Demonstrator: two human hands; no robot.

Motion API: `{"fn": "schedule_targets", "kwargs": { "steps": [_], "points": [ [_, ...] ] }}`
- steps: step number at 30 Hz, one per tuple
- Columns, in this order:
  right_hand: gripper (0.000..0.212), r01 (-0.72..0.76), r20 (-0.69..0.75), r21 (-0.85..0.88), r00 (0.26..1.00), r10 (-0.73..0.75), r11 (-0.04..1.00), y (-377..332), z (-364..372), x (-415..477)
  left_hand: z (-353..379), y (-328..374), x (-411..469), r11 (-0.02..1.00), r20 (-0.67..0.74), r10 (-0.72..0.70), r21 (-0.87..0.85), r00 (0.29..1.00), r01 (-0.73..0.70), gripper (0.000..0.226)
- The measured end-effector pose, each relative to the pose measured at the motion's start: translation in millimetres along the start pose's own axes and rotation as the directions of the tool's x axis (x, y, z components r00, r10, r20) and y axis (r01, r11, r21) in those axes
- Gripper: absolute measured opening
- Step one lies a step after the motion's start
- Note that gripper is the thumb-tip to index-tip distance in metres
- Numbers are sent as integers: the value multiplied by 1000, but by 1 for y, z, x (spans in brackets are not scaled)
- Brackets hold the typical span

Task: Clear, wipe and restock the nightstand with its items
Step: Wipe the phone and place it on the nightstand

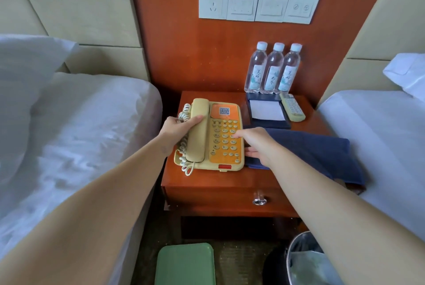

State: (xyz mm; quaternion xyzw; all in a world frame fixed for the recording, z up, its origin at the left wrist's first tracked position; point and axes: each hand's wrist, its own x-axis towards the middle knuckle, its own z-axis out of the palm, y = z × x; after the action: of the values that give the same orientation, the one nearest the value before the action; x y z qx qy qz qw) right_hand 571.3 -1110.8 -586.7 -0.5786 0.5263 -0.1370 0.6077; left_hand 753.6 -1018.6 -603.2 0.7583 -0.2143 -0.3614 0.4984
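Soft, even daylight; slightly hazy, with wide-angle bending at the edges.

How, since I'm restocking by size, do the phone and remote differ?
The phone is big, cream with an orange face; the remote is small, slim, pale. The phone sits front-left, gripped by the left hand; the remote lies untouched back-right. Both have buttons and lie on the nightstand.
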Motion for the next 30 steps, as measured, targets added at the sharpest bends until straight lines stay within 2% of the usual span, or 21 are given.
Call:
{"fn": "schedule_targets", "kwargs": {
  "steps": [4, 7, 9, 10, 12, 13, 15, 18, 20, 23, 26, 28, 30],
  "points": [
    [19, -2, 16, -12, 1000, 3, 1000, 0, -3, 11, -1, -4, 12, 1000, -14, -17, 8, 1000, 17, 62],
    [12, 13, 57, -20, 998, -12, 1000, 1, -5, 11, -4, -4, 16, 996, -32, -64, 52, 997, 66, 98],
    [22, 64, 33, -62, 998, -62, 996, 9, -12, 13, -2, -4, 18, 975, -91, -103, 187, 990, 119, 113],
    [31, 103, -31, -126, 994, -108, 987, 16, -22, 14, 0, -3, 15, 951, -136, -87, 284, 987, 123, 112],
    [41, 138, -244, -325, 944, -223, 936, 32, -53, 14, 1, -1, 8, 890, -227, 69, 453, 972, 42, 102],
    [43, 90, -355, -442, 896, -266, 892, 43, -74, 13, 1, -2, 2, 850, -234, 175, 526, 956, -27, 95],
    [53, -123, -544, -584, 793, -274, 803, 69, -115, 13, 3, -3, -9, 736, -164, 317, 664, 934, -133, 84],
    [95, -364, -716, -466, 690, -102, 806, 92, -152, 9, 9, 2, -18, 622, -57, 289, 770, 956, -142, 90],
    [105, -406, -746, -361, 665, 1, 839, 95, -163, 13, 11, 8, -21, 549, -53, 264, 829, 963, -105, 97],
    [89, -422, -699, -361, 712, 58, 832, 96, -177, 19, 15, 13, -22, 467, -55, 248, 882, 967, -69, 101],
    [61, -359, -709, -322, 705, 28, 876, 94, -184, 13, 20, 14, -26, 419, -50, 250, 906, 967, -62, 98],
    [48, -296, -655, -198, 749, 98, 934, 90, -189, 10, 19, 15, -27, 454, -51, 231, 889, 972, -61, 92],
    [40, -210, -505, 59, 837, 211, 976, 86, -190, 5, 12, 18, -28, 551, -59, 213, 831, 975, -70, 81]
  ]
}}
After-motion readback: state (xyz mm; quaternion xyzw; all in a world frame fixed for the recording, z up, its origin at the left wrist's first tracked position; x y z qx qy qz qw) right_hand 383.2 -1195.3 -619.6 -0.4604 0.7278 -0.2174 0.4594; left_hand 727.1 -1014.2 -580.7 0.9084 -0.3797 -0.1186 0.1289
